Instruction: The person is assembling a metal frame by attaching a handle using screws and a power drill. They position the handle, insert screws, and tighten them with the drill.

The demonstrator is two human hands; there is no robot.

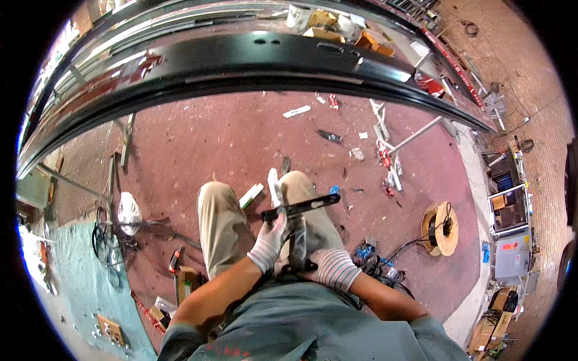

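In front of my lap, my left hand (269, 240), in a striped knit glove, is closed on a flat black slotted bar (304, 206). The bar lies crosswise above my thighs, its right end tilted slightly up. Below it, a dark strip in clear plastic (297, 237) runs down between my two hands. My right hand (332, 268), gloved the same way, is closed low at my lap near the strip's lower end. Its fingertips touch a dark part there that I cannot make out. A white wrapped piece (274, 186) shows between my knees, beyond the bar.
A long black metal profile (229, 57) spans a stand ahead of me. A cable spool (444, 230) stands on the red floor to the right, near tangled cables (385, 268). Left are a white bag (129, 213) and an orange-handled tool (175, 260). Scraps litter the floor.
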